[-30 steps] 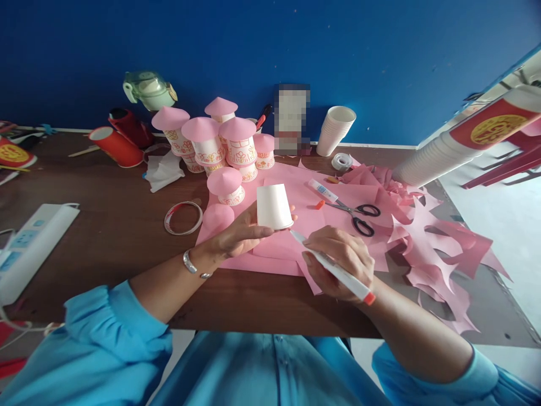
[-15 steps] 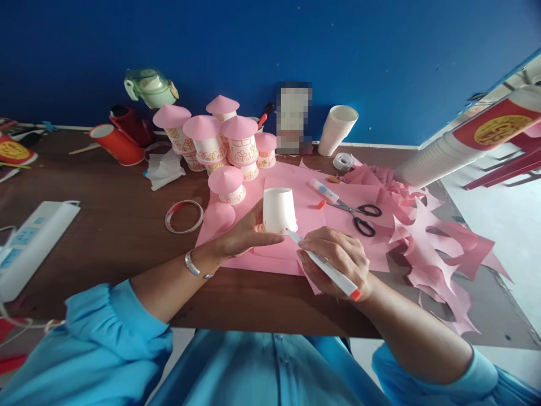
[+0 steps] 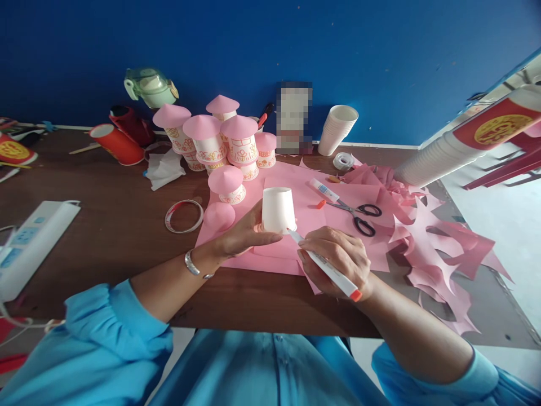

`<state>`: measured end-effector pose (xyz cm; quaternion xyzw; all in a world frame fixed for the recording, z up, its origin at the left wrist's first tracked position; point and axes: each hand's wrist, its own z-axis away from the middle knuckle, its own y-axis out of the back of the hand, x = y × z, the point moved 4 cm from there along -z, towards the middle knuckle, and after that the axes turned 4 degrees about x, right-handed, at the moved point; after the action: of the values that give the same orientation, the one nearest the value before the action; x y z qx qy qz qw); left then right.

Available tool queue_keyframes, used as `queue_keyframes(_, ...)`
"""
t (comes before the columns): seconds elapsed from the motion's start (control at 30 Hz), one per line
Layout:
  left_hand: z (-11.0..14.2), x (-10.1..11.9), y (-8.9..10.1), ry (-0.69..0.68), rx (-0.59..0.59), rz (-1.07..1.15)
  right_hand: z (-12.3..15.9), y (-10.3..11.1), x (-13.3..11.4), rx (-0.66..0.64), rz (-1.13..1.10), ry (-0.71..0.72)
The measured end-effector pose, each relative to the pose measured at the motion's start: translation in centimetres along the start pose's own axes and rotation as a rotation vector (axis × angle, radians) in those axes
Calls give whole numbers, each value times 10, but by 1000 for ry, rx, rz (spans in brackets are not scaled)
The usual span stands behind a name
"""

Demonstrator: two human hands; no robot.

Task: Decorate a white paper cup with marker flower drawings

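Note:
A white paper cup (image 3: 278, 210) is held by my left hand (image 3: 249, 228), fingers round its left side and thumb along the bottom. The cup is upside down, and the side facing me looks plain. My right hand (image 3: 336, 259) grips a white marker pen (image 3: 329, 272) with an orange-red end. The pen's tip is at the cup's lower right edge; whether it touches cannot be told. Behind my left hand stand several decorated paper cups with pink cone roofs (image 3: 239, 127), bearing red and yellow drawings. Under my hands lies pink paper (image 3: 279, 254).
Scissors (image 3: 355, 211) and a glue stick (image 3: 324, 190) lie right of the cup. Pink paper scraps (image 3: 439, 237) spread over the table's right side. A tape roll (image 3: 183, 216) and a power strip (image 3: 38, 242) are left. Stacked white cups (image 3: 338, 129) stand by the wall.
The cup has shifted very slightly to the left. The marker's tip has moved a few pixels right along the cup's lower edge; both hands keep their grips.

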<state>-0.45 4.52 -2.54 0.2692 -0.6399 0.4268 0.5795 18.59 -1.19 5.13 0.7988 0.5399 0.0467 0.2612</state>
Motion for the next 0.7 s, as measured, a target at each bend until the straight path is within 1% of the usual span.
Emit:
queue_keyframes(0.3, 1, 17, -10, -38, -61, -43, 0, 0, -1, -16, 8, 11)
queue_keyframes(0.4, 0, 16, -10, -46, -62, -40, 0, -1, -1, -18, 11, 3)
queue_keyframes(0.57, 2, 9, -6, -1, -27, -44, 1, -2, 0, -23, 12, -12)
queue_keyframes(0.7, 3, 9, -5, -1, -30, -46, 1, -2, 0, -27, 8, -13)
